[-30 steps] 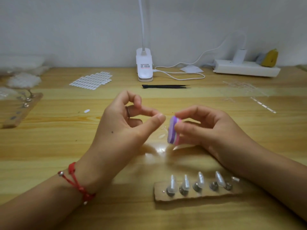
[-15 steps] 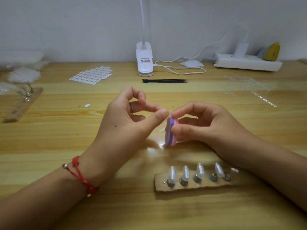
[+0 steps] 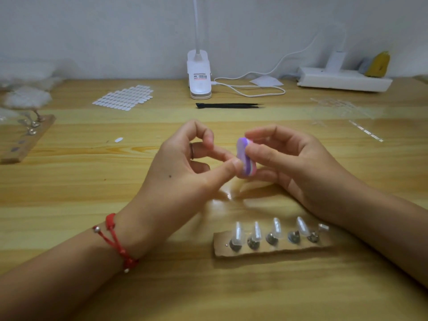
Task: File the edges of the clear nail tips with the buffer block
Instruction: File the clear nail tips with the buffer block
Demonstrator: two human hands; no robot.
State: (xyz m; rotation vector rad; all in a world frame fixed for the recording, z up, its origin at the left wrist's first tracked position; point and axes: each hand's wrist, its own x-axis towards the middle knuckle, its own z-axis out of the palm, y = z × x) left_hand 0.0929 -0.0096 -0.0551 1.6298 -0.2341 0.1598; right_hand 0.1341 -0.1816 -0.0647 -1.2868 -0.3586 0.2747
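Though I can't tell whether the curled left hand point(image 3: 185, 167) pinches anything, right hand point(image 3: 289, 163) pinches the rounded purple-pink buffer block point(image 3: 245, 158) touching left thumb, with clear nail tips point(image 3: 276, 224) upright on cardboard strip point(image 3: 289, 248) nearby.

buffer block point(image 3: 243, 151): half-hidden by right hand point(image 3: 301, 167) | left hand point(image 3: 178, 172): pinch contents indiscernible | lamp point(image 3: 199, 72): top cropped

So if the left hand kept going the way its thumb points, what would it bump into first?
The purple and pink buffer block, which the right hand pinches. The thumb tip of the left hand looks right up against it, though blur hides whether they actually touch.
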